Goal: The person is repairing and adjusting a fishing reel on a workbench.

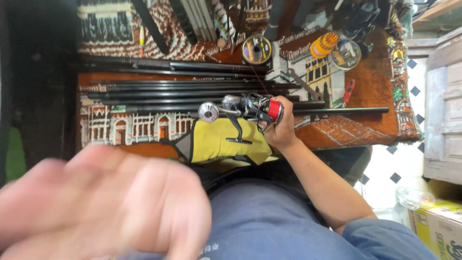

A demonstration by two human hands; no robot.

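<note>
Patterned cloth covered our counter [365, 130], black rod sections [183, 89] lay across it, our right hand [279, 130] clamped on the fishing reel [248, 108] above a yellow cloth [216, 142], our left hand [101, 202] blurred near the camera, fingers spread, holding nothing.

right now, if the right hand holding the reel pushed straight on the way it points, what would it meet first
Probably the bundle of black rod sections lying just beyond the right hand and its fishing reel; depth is unclear.

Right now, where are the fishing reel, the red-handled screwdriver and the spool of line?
fishing reel [250, 107], head view, on its silver body.
red-handled screwdriver [348, 89], head view, on the red handle.
spool of line [256, 49], head view, on its round face.
</note>
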